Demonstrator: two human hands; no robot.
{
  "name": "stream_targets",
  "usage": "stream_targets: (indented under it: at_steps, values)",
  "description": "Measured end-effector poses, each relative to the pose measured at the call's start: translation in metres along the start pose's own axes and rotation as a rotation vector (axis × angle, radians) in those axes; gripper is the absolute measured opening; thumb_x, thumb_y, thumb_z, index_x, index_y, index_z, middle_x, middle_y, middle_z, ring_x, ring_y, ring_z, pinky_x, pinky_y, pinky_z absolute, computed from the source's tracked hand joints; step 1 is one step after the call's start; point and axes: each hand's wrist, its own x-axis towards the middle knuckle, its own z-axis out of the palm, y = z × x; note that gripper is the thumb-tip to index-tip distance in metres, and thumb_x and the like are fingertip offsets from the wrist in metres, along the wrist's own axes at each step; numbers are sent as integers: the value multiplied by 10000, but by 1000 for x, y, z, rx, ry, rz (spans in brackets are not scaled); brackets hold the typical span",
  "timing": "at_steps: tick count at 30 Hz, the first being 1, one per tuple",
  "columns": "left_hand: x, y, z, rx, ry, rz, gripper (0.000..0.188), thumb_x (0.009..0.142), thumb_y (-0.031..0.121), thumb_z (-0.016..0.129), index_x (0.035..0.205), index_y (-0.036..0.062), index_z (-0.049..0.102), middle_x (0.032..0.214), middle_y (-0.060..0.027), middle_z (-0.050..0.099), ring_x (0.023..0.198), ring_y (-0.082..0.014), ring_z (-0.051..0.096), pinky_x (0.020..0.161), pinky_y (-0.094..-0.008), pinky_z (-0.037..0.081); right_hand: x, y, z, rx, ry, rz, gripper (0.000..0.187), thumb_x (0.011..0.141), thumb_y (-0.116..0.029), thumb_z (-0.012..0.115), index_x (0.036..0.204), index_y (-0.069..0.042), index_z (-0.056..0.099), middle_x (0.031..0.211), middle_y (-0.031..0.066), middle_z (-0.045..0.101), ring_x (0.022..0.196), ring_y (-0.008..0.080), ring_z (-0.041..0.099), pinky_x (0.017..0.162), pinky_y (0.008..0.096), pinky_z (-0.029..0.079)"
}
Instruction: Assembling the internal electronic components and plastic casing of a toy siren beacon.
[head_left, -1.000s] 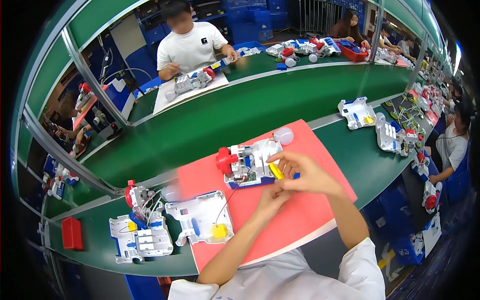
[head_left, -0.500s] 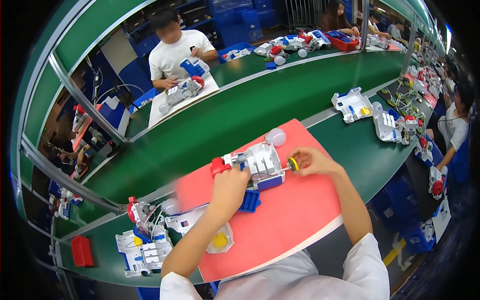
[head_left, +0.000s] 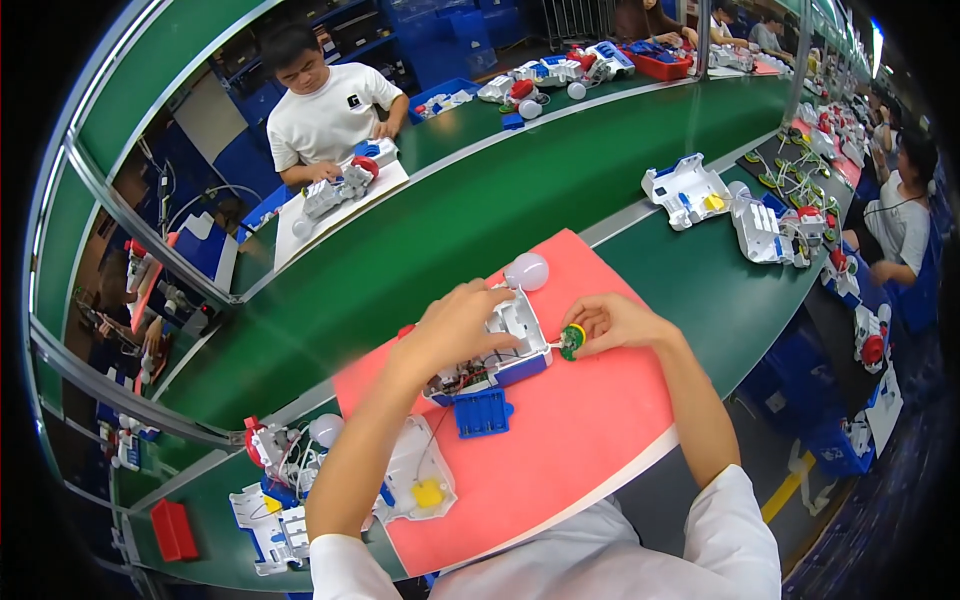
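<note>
On the pink mat (head_left: pixel 590 420) lies a white and blue plastic housing (head_left: pixel 522 370) with an uncovered white compartment, and wires show at its left end. My left hand (head_left: pixel 450 330) reaches over it, thumb and forefinger apart on the white compartment, gripping it. Between the thumb and fingers of my right hand (head_left: pixel 615 328) is a small round green circuit board (head_left: pixel 572 342) with a yellow rim. Short wires run from the board to the housing's right end. A white bulb-shaped part (head_left: pixel 527 271) sits at the housing's far corner; my left hand mostly hides a red part.
A blue battery tray (head_left: pixel 483 414) and a white shell (head_left: pixel 415 475) with a yellow block lie nearer me. More unassembled housings (head_left: pixel 690 190) stand on the green bench at both sides. At lower left is a red bin (head_left: pixel 174 530). Across the bench a co-worker (head_left: pixel 330 120) handles a similar unit.
My left hand has shifted from the red part onto the white compartment. The board in my right hand has turned, showing its green face. The co-worker opposite has lowered a blue and white piece.
</note>
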Motion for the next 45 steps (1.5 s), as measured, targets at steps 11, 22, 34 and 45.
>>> stream_targets:
  at_steps: [11, 22, 34, 45]
  values:
    - [9, -2, 41, 115, -85, -96, 562, 655, 326, 829, 1016, -48, 617, 947, -227, 689, 933, -385, 679, 830, -449, 553, 7, -4, 16, -113, 196, -127, 381, 742, 25, 803, 1087, -9, 647, 990, 84, 697, 893, 128, 681, 770, 269, 569]
    - [3, -4, 53, 103, 69, -47, 537, 630, 293, 857, 973, -44, 617, 901, -205, 686, 859, -369, 691, 748, -452, 567, 10, -19, 39, -338, 239, -325, 430, 788, 21, 757, 1205, 6, 656, 1111, 121, 708, 950, 187, 700, 821, 293, 577]
    - [5, -3, 59, 146, 66, -25, 555, 623, 304, 884, 966, -32, 604, 924, -177, 686, 885, -335, 690, 766, -414, 565, 3, -33, 39, -676, 262, -462, 433, 801, -35, 751, 1220, 6, 651, 1023, 157, 715, 908, 279, 698, 797, 351, 541]
    - [2, 0, 62, 152, 104, -9, 574, 613, 312, 896, 972, -29, 606, 877, -168, 686, 854, -321, 694, 748, -401, 569, -1, -31, 47, -647, 256, -285, 408, 820, -85, 752, 1217, -40, 671, 1025, 148, 717, 881, 267, 669, 815, 354, 531]
